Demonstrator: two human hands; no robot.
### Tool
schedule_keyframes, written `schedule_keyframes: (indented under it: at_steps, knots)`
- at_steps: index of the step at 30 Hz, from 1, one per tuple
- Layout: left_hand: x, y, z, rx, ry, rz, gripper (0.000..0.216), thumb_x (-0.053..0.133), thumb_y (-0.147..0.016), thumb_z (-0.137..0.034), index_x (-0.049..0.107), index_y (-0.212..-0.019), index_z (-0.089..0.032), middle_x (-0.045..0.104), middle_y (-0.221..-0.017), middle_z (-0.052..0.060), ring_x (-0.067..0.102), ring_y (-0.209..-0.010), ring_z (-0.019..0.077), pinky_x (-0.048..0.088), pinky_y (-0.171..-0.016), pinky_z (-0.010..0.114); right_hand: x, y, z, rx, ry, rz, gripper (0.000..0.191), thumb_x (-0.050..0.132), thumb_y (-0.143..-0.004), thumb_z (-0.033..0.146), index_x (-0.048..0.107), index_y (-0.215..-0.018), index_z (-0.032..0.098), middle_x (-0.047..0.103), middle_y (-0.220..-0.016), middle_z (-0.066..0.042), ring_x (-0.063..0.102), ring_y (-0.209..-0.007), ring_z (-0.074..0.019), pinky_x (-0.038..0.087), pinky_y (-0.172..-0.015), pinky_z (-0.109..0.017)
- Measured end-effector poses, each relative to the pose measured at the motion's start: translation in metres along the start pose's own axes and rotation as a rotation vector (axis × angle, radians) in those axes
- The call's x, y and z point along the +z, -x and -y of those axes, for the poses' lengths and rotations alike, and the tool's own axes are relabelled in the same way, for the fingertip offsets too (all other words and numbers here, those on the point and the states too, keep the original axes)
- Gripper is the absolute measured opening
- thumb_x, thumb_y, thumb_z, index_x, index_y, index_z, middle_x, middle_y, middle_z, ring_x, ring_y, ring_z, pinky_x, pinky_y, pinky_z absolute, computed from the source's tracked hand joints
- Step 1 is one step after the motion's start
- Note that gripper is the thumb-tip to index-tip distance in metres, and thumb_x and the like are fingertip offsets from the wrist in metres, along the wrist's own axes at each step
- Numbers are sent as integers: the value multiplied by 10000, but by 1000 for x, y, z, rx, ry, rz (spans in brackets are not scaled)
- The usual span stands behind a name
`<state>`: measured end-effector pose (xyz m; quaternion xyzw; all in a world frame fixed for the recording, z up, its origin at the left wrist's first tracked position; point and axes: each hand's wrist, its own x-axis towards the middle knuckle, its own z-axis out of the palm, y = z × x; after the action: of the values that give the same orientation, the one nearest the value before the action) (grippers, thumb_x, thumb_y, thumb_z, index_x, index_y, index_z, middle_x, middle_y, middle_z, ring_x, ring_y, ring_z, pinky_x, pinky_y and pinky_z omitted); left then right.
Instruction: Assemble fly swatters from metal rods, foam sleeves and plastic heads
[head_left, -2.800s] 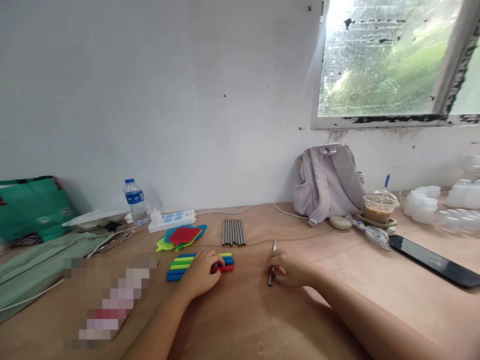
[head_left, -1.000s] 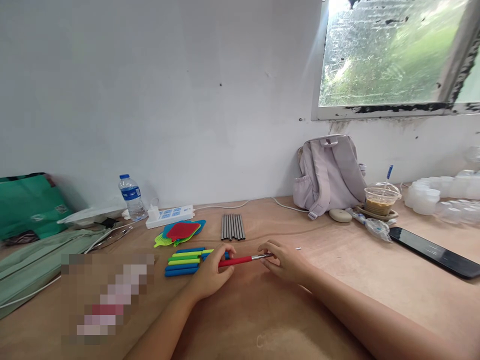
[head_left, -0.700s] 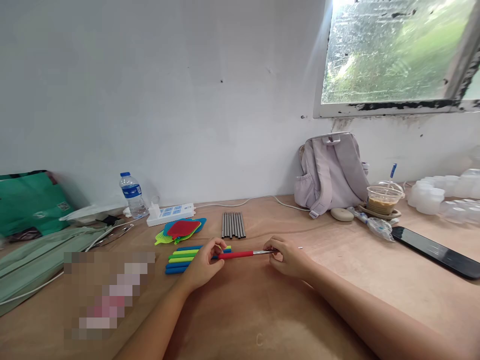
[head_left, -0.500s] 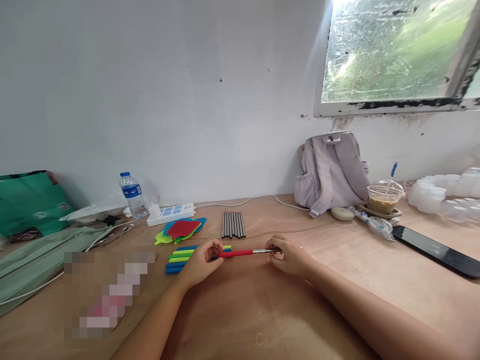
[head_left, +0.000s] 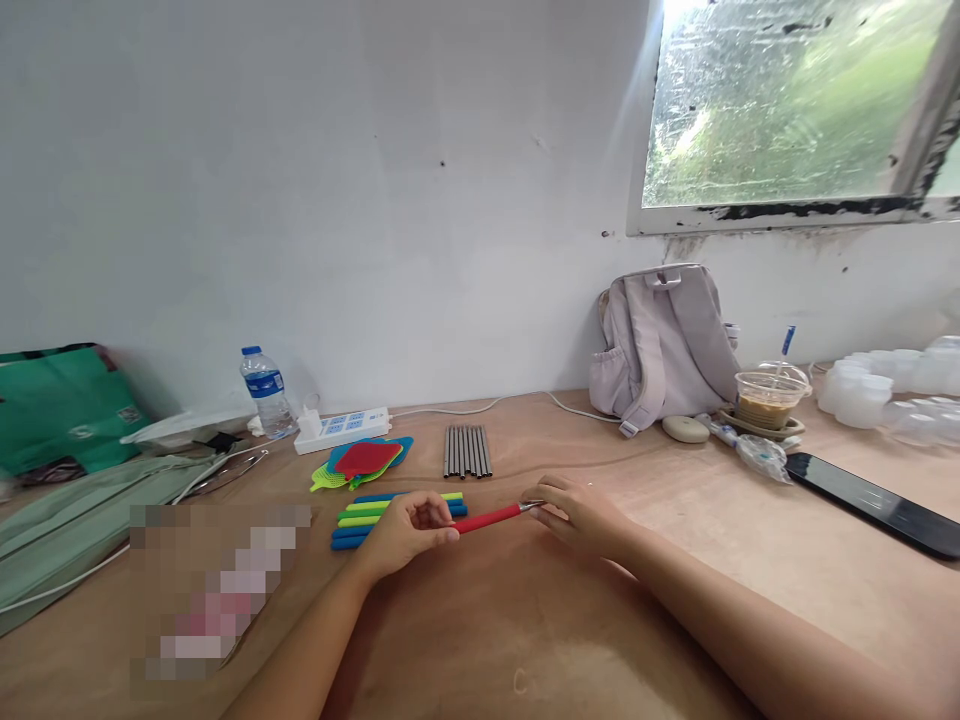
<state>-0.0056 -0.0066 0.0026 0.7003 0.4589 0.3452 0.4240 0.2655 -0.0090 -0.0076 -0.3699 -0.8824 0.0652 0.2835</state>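
My left hand is closed round the left end of a red handle sleeve. A thin metal rod sticks out of the sleeve's right end, and my right hand pinches that rod. Both hands hover just above the wooden table. Behind my left hand lies a stack of blue and green handle sleeves. Further back are a row of metal rods and a pile of coloured swatter heads.
A power strip and a water bottle stand by the wall. A backpack, a drink cup, a phone and clear containers are at the right. Green bags lie at the left.
My left hand took the red sleeve from the stack and my right hand brought the rod to it. Since half a second ago, less bare rod shows and the sleeve tilts down to the left.
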Motion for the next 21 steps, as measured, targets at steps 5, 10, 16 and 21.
schedule_keyframes:
  at_steps: [5, 10, 16, 21]
  knots:
    - [6, 2, -2, 4, 12, 35, 312, 747, -516, -353, 542, -636, -151, 537, -615, -32, 491, -589, 90, 394, -568, 218, 3, 3, 5, 28, -41, -4, 221, 506, -751, 182, 447, -961, 217, 599, -935, -33, 552, -801, -159, 395, -679, -262]
    - [9, 1, 1, 29, 59, 36, 331, 750, -510, -365, 520, -603, -147, 515, -589, -36, 456, -548, 77, 356, -523, 203, 9, 4, 8, 57, -80, -57, 233, 480, -704, 128, 395, -899, 224, 572, -833, -8, 534, -743, -146, 372, -640, -245]
    - [11, 0, 4, 49, 139, 45, 352, 753, -507, -369, 491, -584, -147, 513, -585, -36, 448, -539, 74, 352, -514, 203, 14, 3, 15, 81, -125, -85, 305, 470, -633, 78, 386, -887, 223, 540, -837, -4, 511, -755, -146, 368, -644, -241]
    - [12, 4, -3, 40, 115, 172, 331, 766, -492, -299, 491, -594, -145, 507, -605, -40, 454, -560, 71, 366, -530, 200, 16, 3, 14, 33, -126, -104, 316, 466, -612, 62, 394, -875, 221, 534, -850, -9, 495, -780, -156, 371, -682, -259]
